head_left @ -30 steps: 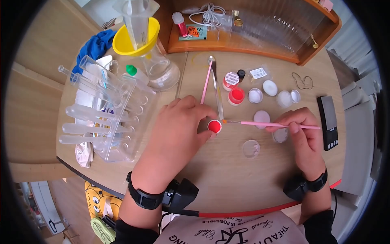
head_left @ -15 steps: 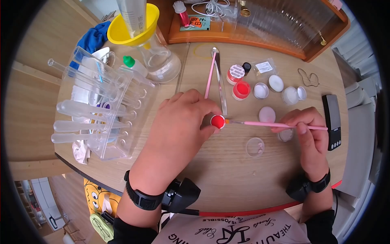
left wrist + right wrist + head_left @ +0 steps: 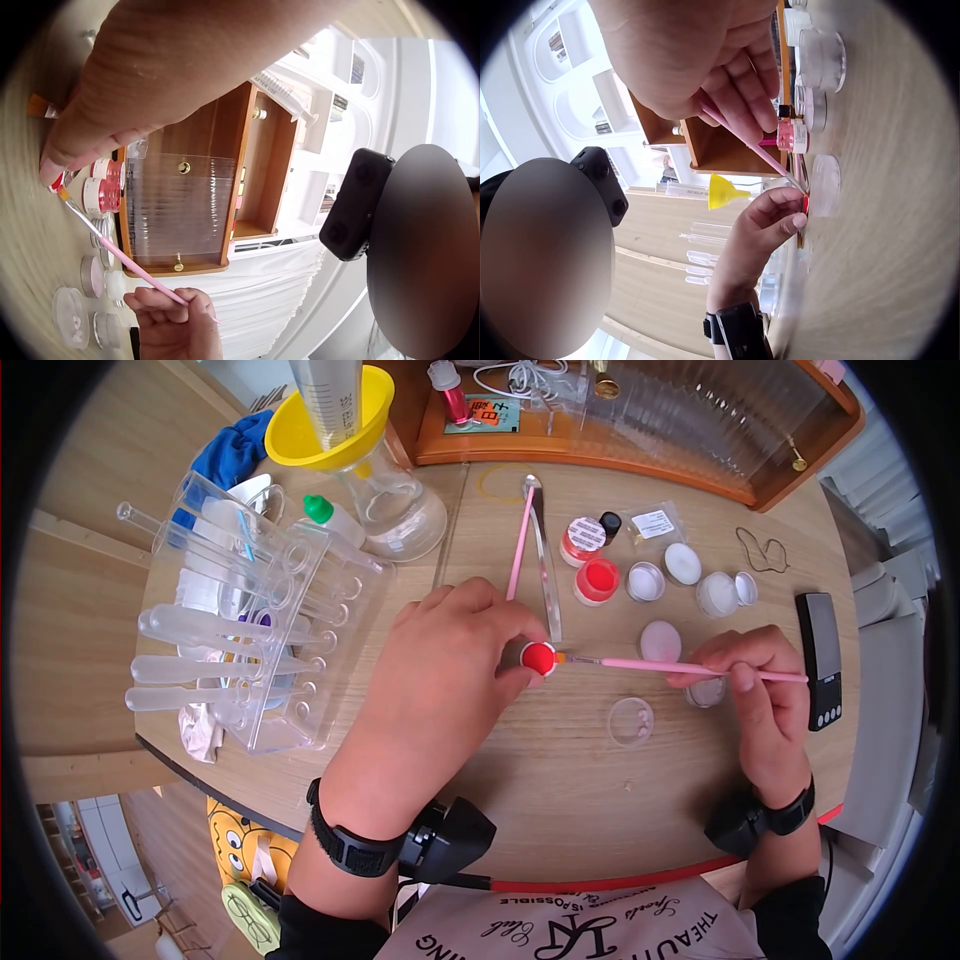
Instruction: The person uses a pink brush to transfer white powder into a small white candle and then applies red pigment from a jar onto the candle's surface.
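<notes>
A small round cup with red contents is pinched between thumb and fingers of my left hand, low over the wooden table. My right hand grips a pink-handled brush near its rear end; the orange bristles meet the cup's right rim. In the left wrist view the brush slants from my right hand to the red cup. Seen from the right wrist, my left hand holds the cup beside the brush tip. An uncapped red jar stands behind the hands.
Several small jars and lids, including a white lid, stand behind my right hand. A clear dish lies in front. At left are a tube rack and a flask with a yellow funnel; a black scale is at right.
Since a second ago the brush tip has come against the cup's rim, and the cup is tilted differently. The head view has shifted slightly; the last half second shows little difference.
</notes>
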Motion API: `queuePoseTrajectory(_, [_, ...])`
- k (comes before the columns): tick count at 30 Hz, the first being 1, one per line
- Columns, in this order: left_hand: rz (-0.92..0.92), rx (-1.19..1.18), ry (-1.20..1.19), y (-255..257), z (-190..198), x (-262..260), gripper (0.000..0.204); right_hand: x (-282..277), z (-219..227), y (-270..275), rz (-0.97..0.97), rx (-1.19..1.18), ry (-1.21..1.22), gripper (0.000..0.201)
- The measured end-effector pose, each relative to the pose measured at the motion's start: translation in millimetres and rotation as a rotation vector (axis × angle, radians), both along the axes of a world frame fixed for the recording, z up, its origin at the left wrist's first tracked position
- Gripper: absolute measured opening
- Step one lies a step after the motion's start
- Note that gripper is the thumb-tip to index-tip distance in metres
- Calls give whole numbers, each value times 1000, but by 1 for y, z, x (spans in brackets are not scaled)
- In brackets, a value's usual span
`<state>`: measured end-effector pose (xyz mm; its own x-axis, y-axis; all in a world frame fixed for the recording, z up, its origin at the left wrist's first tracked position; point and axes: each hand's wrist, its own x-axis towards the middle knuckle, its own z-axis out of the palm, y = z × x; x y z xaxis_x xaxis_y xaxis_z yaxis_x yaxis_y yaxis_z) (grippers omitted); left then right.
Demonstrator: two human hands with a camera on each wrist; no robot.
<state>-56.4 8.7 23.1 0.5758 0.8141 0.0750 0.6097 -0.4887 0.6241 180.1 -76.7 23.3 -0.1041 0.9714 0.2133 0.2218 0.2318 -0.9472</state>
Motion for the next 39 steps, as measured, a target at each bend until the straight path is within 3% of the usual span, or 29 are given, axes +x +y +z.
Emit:
queuePoseTrajectory(17, [9,-21,7,0,0,1,22,1,0,0,10,51,-34,14])
queuePoseTrajectory(20, [9,-25,-9,0,-2,0,22,-2,1,0,-23,5,-52,15])
queuePoseTrajectory(23, [-1,5,0,0,0,1,23,4,4,1,-115,102,-41,21])
queuePoseTrajectory(26, [1,34,-2,-1,4,2,22,15,5,6,-241,-43,486,27])
queuePoseTrajectory(27, [-9,44,-11,-1,7,2,22,20,3,8,-249,-30,478,27])
queuePoseTrajectory(29, [16,58,-67,0,13,3,23,32,0,11,-145,-185,1038,24])
queuePoseTrajectory(33, [13,122,-72,-6,19,7,23,45,-4,13,-74,-178,1138,26])
queuePoseTrajectory(35, [-108,168,-74,-12,19,12,29,48,-2,12,-47,-158,1172,26])
queuePoseTrajectory(39, [-184,191,-41,-33,17,29,40,50,5,8,-21,-111,1193,25])
